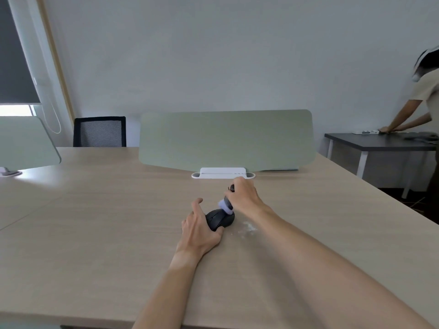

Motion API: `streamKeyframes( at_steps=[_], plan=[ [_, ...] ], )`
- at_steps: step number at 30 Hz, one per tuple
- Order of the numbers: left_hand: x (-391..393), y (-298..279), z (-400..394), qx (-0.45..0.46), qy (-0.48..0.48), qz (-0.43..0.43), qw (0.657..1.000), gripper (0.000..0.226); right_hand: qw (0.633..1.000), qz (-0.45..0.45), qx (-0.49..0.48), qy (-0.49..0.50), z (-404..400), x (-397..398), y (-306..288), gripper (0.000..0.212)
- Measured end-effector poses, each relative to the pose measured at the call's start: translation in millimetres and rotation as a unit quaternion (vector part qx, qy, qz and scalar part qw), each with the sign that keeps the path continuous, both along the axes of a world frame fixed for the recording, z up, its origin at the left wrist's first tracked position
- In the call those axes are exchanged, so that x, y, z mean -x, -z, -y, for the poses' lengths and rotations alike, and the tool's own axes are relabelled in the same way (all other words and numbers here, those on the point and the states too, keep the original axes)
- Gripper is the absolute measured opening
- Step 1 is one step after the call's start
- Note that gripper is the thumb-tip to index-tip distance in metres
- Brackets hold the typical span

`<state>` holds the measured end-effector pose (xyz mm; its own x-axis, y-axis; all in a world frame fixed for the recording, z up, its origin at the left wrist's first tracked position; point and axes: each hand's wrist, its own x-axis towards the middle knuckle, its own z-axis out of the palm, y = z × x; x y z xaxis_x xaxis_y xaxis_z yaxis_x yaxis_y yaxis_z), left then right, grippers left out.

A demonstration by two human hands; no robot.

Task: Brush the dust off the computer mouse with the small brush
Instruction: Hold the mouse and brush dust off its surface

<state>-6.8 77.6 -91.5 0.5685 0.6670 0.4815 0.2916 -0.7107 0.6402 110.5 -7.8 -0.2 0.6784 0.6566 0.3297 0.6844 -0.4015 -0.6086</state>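
Note:
A black computer mouse (219, 219) lies on the light wooden desk (118, 233) in the middle of the view. My left hand (198, 227) grips its left side and near end, thumb under the front edge. My right hand (244, 197) is closed around a small dark-handled brush (226, 204). The brush's pale bristles press on the far right top of the mouse. A patch of white dust (248, 227) lies on the desk just right of the mouse.
A green desk divider (225, 138) in a white base (222, 174) stands behind the mouse. Another divider (26, 143) is at the far left, with a black chair (99, 131) behind. A person (425, 100) leans on a dark table (380, 142) at the right.

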Motion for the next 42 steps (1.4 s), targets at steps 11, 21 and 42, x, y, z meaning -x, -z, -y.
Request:
streamKeyframes(
  at_steps=[11, 21, 42],
  plan=[
    [2.8, -3.3, 3.9, 0.004, 0.004, -0.005, 1.0, 0.091, 0.999, -0.033, -0.022, -0.008, 4.9, 5.8, 11.7, 0.035],
    [0.3, -1.9, 0.2, -0.018, -0.019, -0.055, 0.998, 0.068, 0.997, -0.052, -0.059, -0.006, 7.7, 3.1, 20.7, 0.022],
    [1.9, -4.9, 3.1, -0.061, -0.018, -0.098, 0.993, 0.062, 0.993, -0.065, -0.09, 0.043, 26.5, -0.6, 14.4, 0.016]
  ],
)
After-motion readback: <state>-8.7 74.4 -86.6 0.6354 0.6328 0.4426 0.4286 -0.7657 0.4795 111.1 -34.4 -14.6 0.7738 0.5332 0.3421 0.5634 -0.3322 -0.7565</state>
